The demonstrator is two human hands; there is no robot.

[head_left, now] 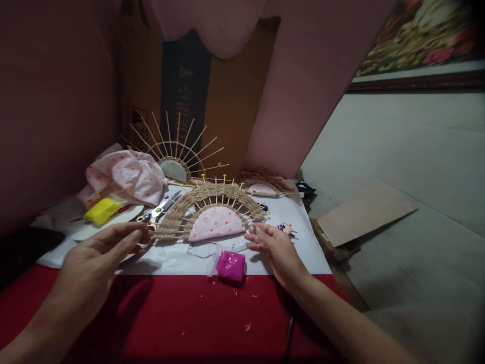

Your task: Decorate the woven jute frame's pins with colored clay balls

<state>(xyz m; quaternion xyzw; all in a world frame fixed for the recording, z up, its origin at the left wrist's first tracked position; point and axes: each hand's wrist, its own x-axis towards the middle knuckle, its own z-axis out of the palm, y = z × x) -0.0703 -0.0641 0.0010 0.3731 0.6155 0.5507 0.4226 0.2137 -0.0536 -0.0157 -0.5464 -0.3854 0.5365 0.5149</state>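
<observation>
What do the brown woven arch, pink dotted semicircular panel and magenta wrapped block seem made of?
Brown woven arch: probably matte plant fibre, perhaps jute, given its coarse rows.
Pink dotted semicircular panel: likely matte cloth, given its padded look.
Magenta wrapped block: shiny plastic film, given its highlights; contents unclear.

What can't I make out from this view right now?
All in the head view:
Whether the left hand grips the woven fan: hidden by its own fingers.
Whether the right hand touches the fan: too blurred.
Lettering on the cardboard: too dim and blurred.
Framed picture: cut off by the top and right edges.
Dark object: cut off by the left edge.
</observation>
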